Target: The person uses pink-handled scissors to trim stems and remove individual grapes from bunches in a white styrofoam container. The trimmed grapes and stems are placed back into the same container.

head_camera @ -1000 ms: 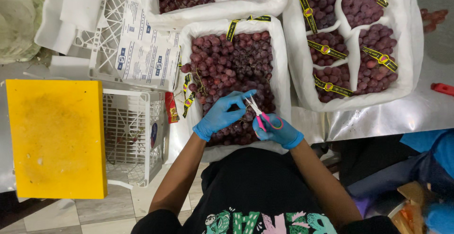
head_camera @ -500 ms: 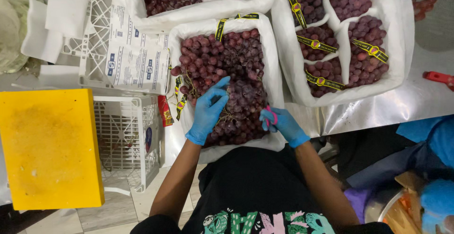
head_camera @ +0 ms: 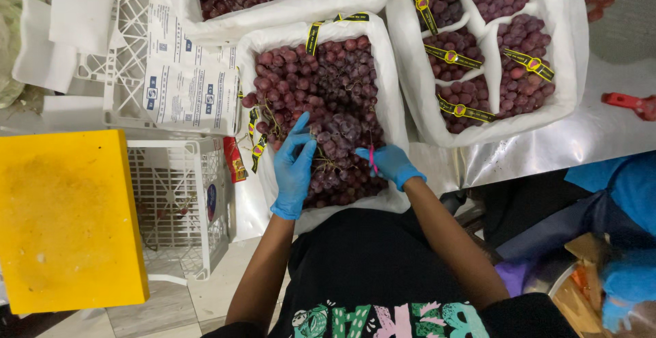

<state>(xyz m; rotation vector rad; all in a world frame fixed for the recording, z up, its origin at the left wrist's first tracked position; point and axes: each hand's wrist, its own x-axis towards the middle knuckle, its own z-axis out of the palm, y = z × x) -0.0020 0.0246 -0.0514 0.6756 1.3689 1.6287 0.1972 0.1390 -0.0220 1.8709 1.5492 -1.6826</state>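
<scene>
Right hand (head_camera: pixel 388 162) grips pink snips (head_camera: pixel 372 159) (blades hidden) among grapes (head_camera: pixel 321 99).

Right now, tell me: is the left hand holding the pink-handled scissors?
No. The pink-handled scissors are in the gloved right hand; the left hand rests open on the red grapes.

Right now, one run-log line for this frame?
left hand: on red grapes | right hand: holds pink snips | box: white-lined crate
</scene>
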